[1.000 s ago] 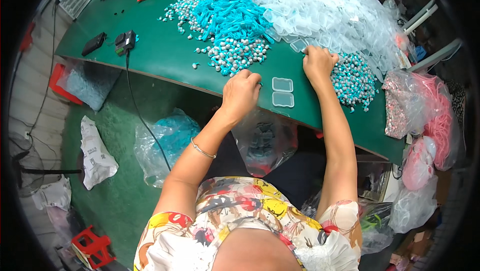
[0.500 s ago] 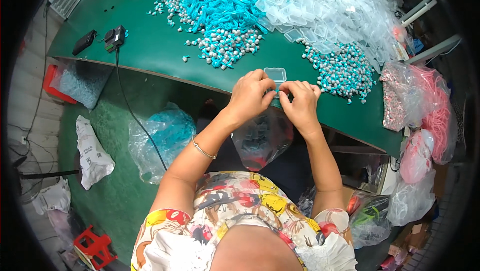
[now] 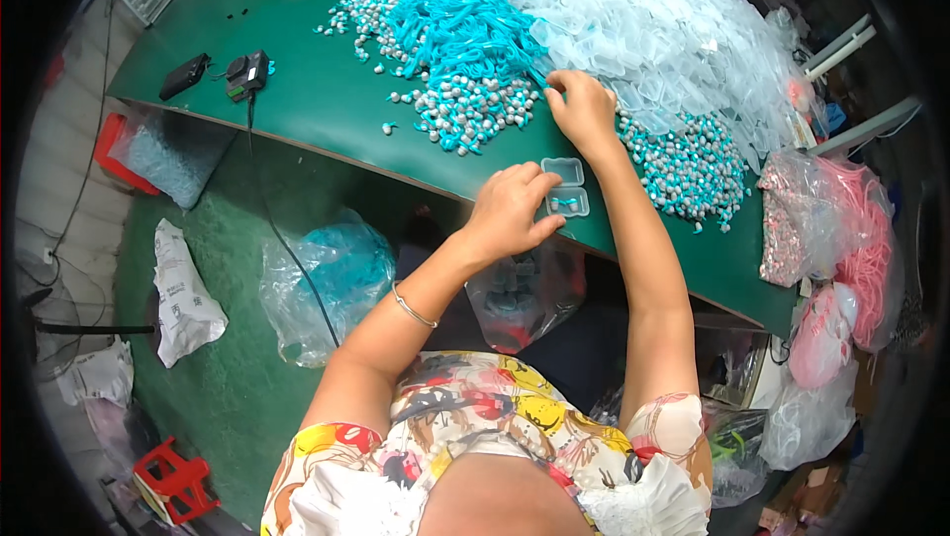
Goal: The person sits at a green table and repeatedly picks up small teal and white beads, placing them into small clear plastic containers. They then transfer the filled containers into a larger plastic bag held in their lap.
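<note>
A small clear hinged box (image 3: 584, 202) lies with its lid raised near the table's front edge. Small blue pieces (image 3: 566, 201) show inside its lower half. My left hand (image 3: 508, 207) grips the box's left side between thumb and fingers. Farther up, my right hand (image 3: 584, 112) has its fingertips together at the right edge of a heap of blue cords (image 3: 465, 26), where a strand meets them. Silver-grey beads with blue ends (image 3: 470, 105) lie heaped just in front of the cords.
Empty clear boxes (image 3: 653, 31) form a big pile at the back right. More beads (image 3: 693, 165) lie right of my right forearm. A black device (image 3: 247, 74) trails a cable off the green table (image 3: 327, 110). Bags of pink cords (image 3: 846, 229) hang at the right edge.
My right hand has left the small box and moved up to the cords. My left hand stays at the box, whose inside now shows. The whole view has shifted slightly.
</note>
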A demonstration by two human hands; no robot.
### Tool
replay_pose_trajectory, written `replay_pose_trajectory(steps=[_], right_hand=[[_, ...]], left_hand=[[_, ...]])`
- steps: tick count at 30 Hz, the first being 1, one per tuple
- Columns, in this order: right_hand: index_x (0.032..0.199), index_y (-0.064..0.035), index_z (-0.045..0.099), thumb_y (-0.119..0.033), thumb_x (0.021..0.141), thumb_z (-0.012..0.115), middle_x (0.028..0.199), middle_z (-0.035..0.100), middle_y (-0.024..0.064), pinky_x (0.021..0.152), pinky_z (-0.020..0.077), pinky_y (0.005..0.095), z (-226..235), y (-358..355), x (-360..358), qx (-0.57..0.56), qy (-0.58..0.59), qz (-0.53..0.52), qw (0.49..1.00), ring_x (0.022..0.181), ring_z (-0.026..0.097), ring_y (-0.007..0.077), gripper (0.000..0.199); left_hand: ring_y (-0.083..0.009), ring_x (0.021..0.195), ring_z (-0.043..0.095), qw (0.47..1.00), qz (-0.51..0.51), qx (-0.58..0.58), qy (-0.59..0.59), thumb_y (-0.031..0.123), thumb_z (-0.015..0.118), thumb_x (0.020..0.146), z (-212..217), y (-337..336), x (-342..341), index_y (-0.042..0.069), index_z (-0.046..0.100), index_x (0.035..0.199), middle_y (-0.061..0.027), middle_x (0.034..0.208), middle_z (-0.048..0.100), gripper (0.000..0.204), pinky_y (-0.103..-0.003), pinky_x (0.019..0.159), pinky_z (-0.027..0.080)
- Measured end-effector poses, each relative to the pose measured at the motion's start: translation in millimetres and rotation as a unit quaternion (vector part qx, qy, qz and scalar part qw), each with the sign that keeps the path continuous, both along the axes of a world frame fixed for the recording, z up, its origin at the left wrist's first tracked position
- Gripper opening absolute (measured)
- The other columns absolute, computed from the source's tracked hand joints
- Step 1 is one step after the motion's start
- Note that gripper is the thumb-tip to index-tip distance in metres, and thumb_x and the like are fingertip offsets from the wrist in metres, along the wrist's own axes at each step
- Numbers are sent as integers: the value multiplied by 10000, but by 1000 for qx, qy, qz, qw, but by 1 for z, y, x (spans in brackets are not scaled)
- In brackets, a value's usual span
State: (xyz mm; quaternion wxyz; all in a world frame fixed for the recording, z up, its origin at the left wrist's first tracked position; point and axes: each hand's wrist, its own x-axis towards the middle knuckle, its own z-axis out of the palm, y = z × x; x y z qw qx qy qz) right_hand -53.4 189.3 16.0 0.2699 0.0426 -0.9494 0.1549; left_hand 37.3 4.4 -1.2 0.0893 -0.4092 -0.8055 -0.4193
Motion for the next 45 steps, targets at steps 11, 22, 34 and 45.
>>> replay_pose_trajectory(steps=[11, 22, 34, 45], right_hand=[[921, -86, 704, -162, 810, 667, 866, 702, 96, 775, 442, 476, -1, 13, -6, -32, -10, 5, 999, 811, 674, 258, 140], [901, -94, 690, -70, 771, 732, 875, 675, 39, 831, 402, 364, 22, 23, 147, -113, -79, 171, 976, 845, 628, 224, 139], [1008, -103, 694, -35, 792, 688, 985, 652, 45, 853, 405, 398, 17, 18, 153, 52, -19, 193, 980, 941, 607, 231, 226], [1027, -25, 666, -66, 802, 735, 969, 613, 111, 714, 492, 377, 14, 28, 112, -156, -161, 156, 962, 826, 613, 286, 239]], left_hand=[[-333, 872, 586, 1000, -9, 18, -2, 230, 810, 712, -2, -3, -2, 67, 616, 1091, -102, 883, 564, 455, -432, 758, 474], [-319, 911, 619, 997, -10, -9, -80, 216, 862, 653, 5, -4, -4, 55, 663, 1039, -98, 902, 620, 463, -431, 778, 492], [-321, 888, 618, 997, -14, -6, -74, 190, 853, 655, 7, -4, -3, 43, 658, 1030, -102, 886, 620, 447, -431, 770, 490], [-331, 885, 612, 998, -23, 3, -50, 196, 846, 677, 2, -5, -3, 53, 611, 1115, -102, 872, 610, 517, -436, 771, 483]])
